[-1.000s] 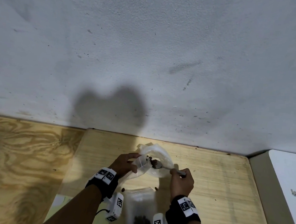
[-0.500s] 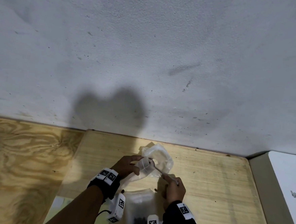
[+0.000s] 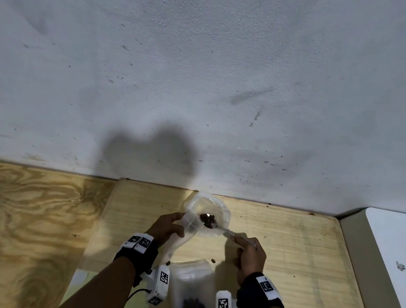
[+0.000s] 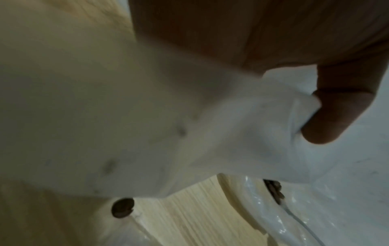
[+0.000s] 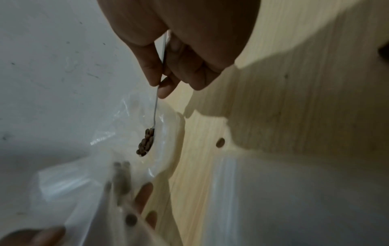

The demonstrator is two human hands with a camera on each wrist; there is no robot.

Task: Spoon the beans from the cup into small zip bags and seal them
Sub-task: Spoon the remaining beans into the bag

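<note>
Plywood tabletop [image 3: 287,244] at lower frame: the right hand [image 3: 250,255] pinches a spoon [image 5: 156,106] heaped with beans [image 3: 208,220] at centre; the left hand [image 3: 168,227] pinches the zip bag [image 3: 193,225] mouth. Best tip slowly, bowl well inside.

Black wristbands [image 3: 139,253] with white square-code tags sit behind both hands; white marked camera blocks [image 3: 160,284] hang beneath, one trailing a black cable [image 3: 137,293].

free: bare desk [image 3: 299,244] right of right grip [image 3: 250,253] | blocked: wall [image 3: 202,81] ahead, clear bag [image 3: 192,285] between both grips
</note>
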